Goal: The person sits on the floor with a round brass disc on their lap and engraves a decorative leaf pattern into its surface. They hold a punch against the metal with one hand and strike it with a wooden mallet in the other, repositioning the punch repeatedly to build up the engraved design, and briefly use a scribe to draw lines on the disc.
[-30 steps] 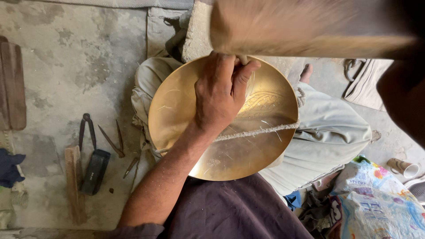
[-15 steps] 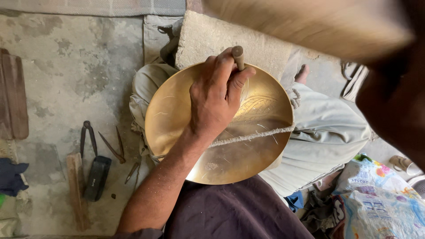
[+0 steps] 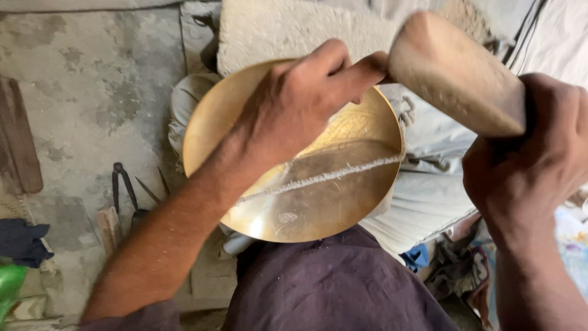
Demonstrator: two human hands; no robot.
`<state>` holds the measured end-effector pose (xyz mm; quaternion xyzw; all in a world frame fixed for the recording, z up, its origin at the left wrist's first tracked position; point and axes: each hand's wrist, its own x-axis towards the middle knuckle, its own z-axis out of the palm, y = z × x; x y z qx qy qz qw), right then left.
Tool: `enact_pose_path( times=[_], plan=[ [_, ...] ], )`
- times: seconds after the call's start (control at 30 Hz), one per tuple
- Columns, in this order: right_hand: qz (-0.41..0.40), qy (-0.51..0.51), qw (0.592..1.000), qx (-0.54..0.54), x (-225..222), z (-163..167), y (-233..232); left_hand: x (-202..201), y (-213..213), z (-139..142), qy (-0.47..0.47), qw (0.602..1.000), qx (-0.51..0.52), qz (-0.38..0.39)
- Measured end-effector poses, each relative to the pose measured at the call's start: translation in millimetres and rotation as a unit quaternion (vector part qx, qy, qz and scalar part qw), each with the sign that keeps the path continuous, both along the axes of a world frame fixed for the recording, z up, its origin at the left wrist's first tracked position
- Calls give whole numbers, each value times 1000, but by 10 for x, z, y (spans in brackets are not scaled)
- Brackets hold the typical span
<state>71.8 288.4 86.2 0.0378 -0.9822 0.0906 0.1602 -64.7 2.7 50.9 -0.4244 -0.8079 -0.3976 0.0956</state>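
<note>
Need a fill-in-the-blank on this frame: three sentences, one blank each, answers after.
1. The left hand rests on a round ____-coloured metal dish.
2. The right hand grips a ____ mallet.
3. Pliers lie on the concrete floor to the dish's ____.

Answers: brass; wooden; left

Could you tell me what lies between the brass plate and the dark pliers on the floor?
In the head view, between the brass plate and the pliers lie two thin pointed metal tools on the bare concrete floor.
</note>
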Motion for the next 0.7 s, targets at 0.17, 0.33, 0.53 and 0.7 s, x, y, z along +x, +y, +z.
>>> enact_pose_path(
  times=[0.17, 0.33, 0.53, 0.7],
  plan=[
    [-49, 76, 963, -254, 170, -402, -199, -85, 108, 68, 77, 991, -105, -43],
    [-89, 118, 858, -492, 161, -415, -387, -79, 112, 134, 87, 990, -96, -54],
    [-86, 9, 993, -81, 225, -197, -151, -44, -38, 98, 17, 999, -1, 35],
    [-105, -14, 940, -325, 416, -320, 174, 204, -86, -55, -38, 973, 137, 183]
  ],
)
